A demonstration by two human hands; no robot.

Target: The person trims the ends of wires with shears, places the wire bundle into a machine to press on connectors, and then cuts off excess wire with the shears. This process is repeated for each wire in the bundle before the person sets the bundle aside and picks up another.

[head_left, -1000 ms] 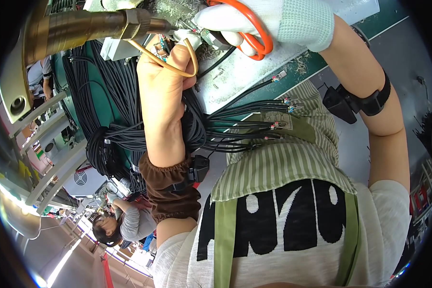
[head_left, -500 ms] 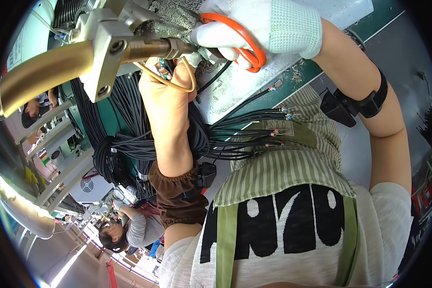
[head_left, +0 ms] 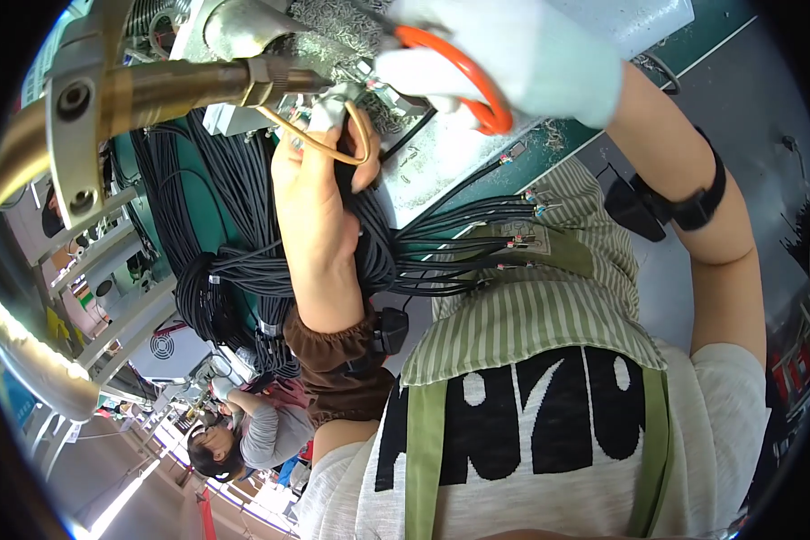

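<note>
My right hand, in a white knit glove and blurred, is closed around scissors with orange loop handles; their dark blades point up and left. My bare left hand, with a pale cover on a fingertip, pinches at a small metal cable connector, partly hidden by the fingers. A black cable trails from the connector toward my left hand. Beside those fingers is the tip of a brass-coloured nozzle. A thin yellow tube loops in front of the left fingers.
Small metal clippings are heaped past my hands and scattered over a white board. Bundled black cables lie to the left; several stripped cable ends hang over my striped apron. A co-worker sits at lower left.
The brass nozzle and its clamp have shifted left. My right hand with the scissors has moved slightly right, and my left fingers are a little further up by the connector.
</note>
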